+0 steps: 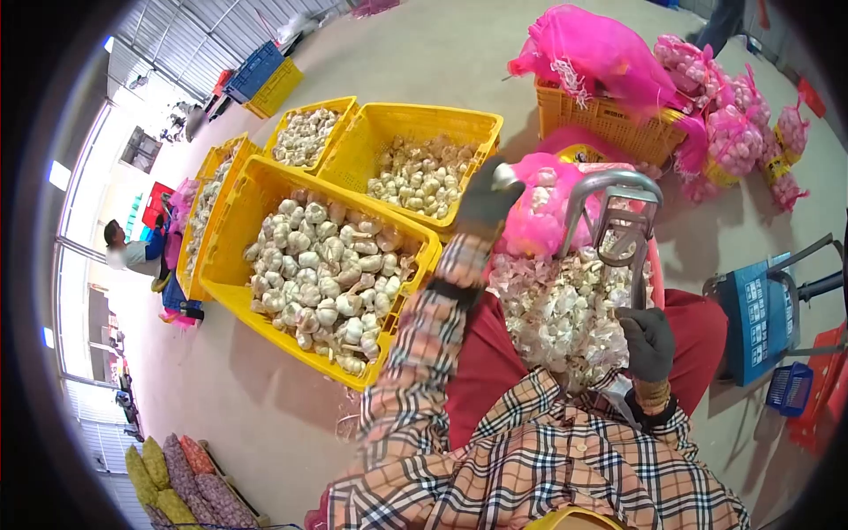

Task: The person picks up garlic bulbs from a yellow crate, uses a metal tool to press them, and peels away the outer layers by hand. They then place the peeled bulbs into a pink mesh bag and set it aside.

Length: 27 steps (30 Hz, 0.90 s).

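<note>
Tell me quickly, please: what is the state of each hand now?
Left hand: closed, holding what looks like a garlic bulb, slightly blurred.
Right hand: closed on the lower end of a metal handle.

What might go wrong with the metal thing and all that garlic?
The dark-gloved right hand grips the grey metal lever tool, which might pinch if it moved suddenly. The dark-gloved left hand seems to hold a round white garlic bulb, which could slip into the papery whitish garlic skins nearby. The tan checked cloth left sleeve passes close to the large yellow plastic crate, so a bump might shift it.
</note>
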Tool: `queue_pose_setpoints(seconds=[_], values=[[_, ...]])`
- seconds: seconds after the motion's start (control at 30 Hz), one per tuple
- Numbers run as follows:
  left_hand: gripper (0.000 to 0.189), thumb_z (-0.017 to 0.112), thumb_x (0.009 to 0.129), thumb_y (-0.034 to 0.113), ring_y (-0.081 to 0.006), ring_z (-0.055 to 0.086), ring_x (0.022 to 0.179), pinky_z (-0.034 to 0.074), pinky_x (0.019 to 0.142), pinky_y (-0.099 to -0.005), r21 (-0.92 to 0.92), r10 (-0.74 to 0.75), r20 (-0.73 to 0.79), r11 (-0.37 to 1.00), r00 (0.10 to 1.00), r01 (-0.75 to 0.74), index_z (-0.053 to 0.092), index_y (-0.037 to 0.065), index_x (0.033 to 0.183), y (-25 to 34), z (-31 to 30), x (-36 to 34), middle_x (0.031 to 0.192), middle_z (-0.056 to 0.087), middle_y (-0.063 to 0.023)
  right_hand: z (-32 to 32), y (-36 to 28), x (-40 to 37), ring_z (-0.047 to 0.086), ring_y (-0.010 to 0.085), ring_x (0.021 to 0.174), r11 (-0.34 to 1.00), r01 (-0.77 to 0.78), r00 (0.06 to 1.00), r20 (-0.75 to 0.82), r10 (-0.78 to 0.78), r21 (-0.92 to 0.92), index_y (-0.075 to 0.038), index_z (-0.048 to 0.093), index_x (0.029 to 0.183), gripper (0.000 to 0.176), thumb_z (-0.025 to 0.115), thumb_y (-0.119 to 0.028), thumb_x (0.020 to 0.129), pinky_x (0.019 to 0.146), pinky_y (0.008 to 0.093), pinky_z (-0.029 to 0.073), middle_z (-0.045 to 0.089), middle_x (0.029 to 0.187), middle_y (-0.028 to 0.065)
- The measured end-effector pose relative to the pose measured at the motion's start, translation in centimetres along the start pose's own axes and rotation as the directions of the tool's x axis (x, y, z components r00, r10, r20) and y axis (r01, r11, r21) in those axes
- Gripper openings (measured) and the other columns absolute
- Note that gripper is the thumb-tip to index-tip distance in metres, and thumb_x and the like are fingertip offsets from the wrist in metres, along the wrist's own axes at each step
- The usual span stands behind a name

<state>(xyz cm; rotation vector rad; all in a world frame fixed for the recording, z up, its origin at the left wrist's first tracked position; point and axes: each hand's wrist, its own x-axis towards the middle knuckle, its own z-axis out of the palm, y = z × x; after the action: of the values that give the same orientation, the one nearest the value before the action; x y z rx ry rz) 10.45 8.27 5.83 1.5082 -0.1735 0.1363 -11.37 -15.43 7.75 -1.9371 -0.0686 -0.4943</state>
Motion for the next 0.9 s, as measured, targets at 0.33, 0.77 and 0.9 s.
queue_pose_setpoints(seconds=[0.33, 0.77, 0.9], values=[[0.029, 0.053, 0.08, 0.022, -0.025, 0.06, 0.091, 0.046, 0.077, -0.0393, 0.935, -0.013, 0.251, 0.261, 0.968, -0.239, 0.059, 0.018, 0.108, -10.0, 4.4, 4.7, 0.098, 0.062, -0.0107, -0.1, 0.4, 0.2, 0.053, 0.0213, 0.068, 0.954, 0.168, 0.97, 0.211, -0.117, -0.246, -0.002, 0.064, 0.089, 0.014, 0.061, 0.002, 0.075, 0.062, 0.0301, 0.043, 0.058, 0.077, 0.0096], [0.025, 0.05, 0.082, 0.025, -0.0316, 0.061, 0.081, 0.048, 0.077, -0.0375, 0.918, 0.214, 0.223, 0.283, 0.951, -0.279, 0.061, 0.008, 0.096, -8.2, -7.3, 5.3, 0.087, 0.063, -0.0156, 0.0, 0.4, 0.3, 0.054, 0.0226, 0.064, 0.897, 0.259, 0.953, 0.245, -0.177, -0.359, -0.004, 0.065, 0.09, 0.014, 0.061, -0.003, 0.076, 0.058, 0.0323, 0.041, 0.056, 0.072, 0.0097], [0.025, 0.055, 0.079, 0.026, -0.0289, 0.059, 0.086, 0.047, 0.079, -0.036, 0.993, -0.076, -0.055, -0.108, 0.996, 0.046, 0.062, 0.008, 0.095, -5.0, -18.6, 0.0, 0.091, 0.061, -0.0136, 0.0, 0.6, 0.2, 0.053, 0.023, 0.064, 0.893, 0.27, 0.947, 0.268, -0.178, -0.361, -0.003, 0.064, 0.091, 0.015, 0.062, -0.003, 0.076, 0.057, 0.033, 0.041, 0.056, 0.072, 0.0095]])
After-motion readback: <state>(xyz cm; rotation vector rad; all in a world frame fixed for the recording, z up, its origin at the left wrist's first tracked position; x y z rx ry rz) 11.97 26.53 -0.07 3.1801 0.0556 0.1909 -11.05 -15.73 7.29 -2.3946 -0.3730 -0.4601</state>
